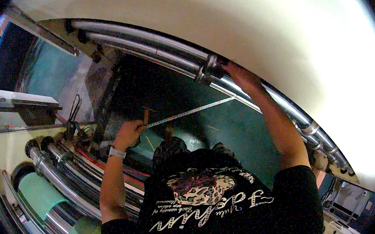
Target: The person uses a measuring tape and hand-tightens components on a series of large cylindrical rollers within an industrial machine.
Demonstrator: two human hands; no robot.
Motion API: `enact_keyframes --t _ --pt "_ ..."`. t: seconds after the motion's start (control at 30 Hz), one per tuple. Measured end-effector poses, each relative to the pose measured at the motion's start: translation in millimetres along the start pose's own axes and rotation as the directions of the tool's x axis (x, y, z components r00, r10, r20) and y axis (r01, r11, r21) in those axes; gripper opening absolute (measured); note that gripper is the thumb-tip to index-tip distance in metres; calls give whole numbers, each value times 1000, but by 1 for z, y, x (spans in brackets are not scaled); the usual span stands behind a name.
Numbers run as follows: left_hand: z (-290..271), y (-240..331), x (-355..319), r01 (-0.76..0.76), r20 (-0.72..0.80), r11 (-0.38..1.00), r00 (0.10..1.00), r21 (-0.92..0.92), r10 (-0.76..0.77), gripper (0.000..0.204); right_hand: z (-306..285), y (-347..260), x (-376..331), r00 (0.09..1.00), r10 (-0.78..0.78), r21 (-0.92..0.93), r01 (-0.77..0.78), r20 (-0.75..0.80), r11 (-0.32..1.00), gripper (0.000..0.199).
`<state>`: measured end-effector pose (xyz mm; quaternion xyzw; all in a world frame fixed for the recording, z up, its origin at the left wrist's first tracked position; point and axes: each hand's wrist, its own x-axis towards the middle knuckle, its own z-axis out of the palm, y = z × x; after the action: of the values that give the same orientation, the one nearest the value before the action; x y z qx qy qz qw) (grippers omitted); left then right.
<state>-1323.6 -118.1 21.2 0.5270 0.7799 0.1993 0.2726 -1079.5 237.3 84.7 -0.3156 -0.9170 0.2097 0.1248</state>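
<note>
My left hand (128,134), with a pale band on its wrist, is closed on one end of a white tape measure (191,111). The tape runs straight from it, slanting up to the right, and its far end meets the lower metal rail (235,93) below my right forearm. A small orange-brown piece (146,116) shows beside my left fingers; whether I hold it I cannot tell. My right hand (241,76) reaches to a dark collar (210,69) on the long shiny rods (153,39) and appears to grip it. Its fingertips are in shadow.
A large cream machine panel (310,28) curves along the upper right, behind the rods. On the left are more metal rollers (60,174), a light green roller sleeve (41,194) and cables (76,112). Dark green floor (180,84) lies between both sides.
</note>
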Motion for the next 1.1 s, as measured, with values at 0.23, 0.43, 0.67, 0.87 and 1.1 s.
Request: enact_keyframes --t 0.23,0.43,0.67,0.87,1.1 --pt "-3 58 4 -119 -19 992 993 51 120 19 -38 30 -76 959 -231 -254 185 -165 949 24" --pt "9 98 72 -276 224 960 940 49 259 15 -47 34 -88 995 100 86 -99 -10 991 28" --pt "21 163 138 -512 176 858 850 50 497 16 -102 88 -226 781 432 44 -464 -451 885 12" --pt "23 230 190 -534 228 844 817 -51 530 15 -125 197 -338 93 705 670 -246 -703 701 21" --pt "38 270 209 -524 239 852 826 -5 510 18 -107 218 -332 204 808 825 -1 -553 565 11"
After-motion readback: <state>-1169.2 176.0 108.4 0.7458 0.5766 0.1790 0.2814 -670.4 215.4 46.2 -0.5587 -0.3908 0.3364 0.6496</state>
